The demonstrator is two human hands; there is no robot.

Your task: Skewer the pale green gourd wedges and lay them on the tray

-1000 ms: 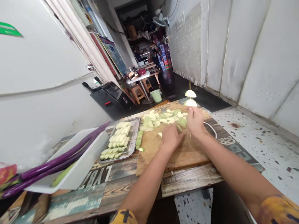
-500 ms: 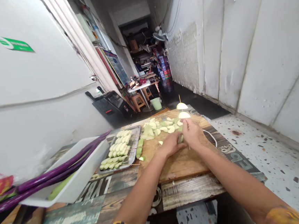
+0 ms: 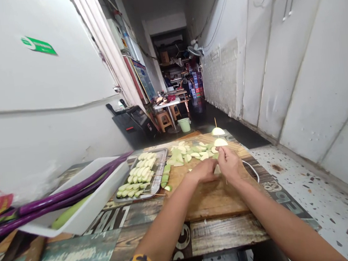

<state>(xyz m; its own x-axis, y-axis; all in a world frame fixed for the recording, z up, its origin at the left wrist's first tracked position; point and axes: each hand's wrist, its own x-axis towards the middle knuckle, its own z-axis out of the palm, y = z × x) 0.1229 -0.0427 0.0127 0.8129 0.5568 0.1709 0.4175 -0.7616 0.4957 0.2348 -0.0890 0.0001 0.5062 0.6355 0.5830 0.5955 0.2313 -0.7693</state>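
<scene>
My right hand (image 3: 230, 163) is closed round a thin wooden skewer (image 3: 217, 138) that stands upright over the wooden cutting board (image 3: 210, 196). Two pale vegetable slices sit threaded near the skewer's top. My left hand (image 3: 204, 170) is closed on a pale slice right beside the right hand, at the skewer's lower part. A heap of cut green-white slices (image 3: 189, 152) lies at the board's far end.
A metal tray (image 3: 158, 176) holds rows of skewered slices left of the board. A white tub (image 3: 86, 209) with long purple eggplants (image 3: 61, 199) stands at the left. A white cable (image 3: 253, 170) lies right of the board. Beyond, a corridor holds stools, a table and a green bucket (image 3: 185, 124).
Both hands pulled back a little from the heap of slices toward me. The left hand picked up a slice and brought it to the skewer.
</scene>
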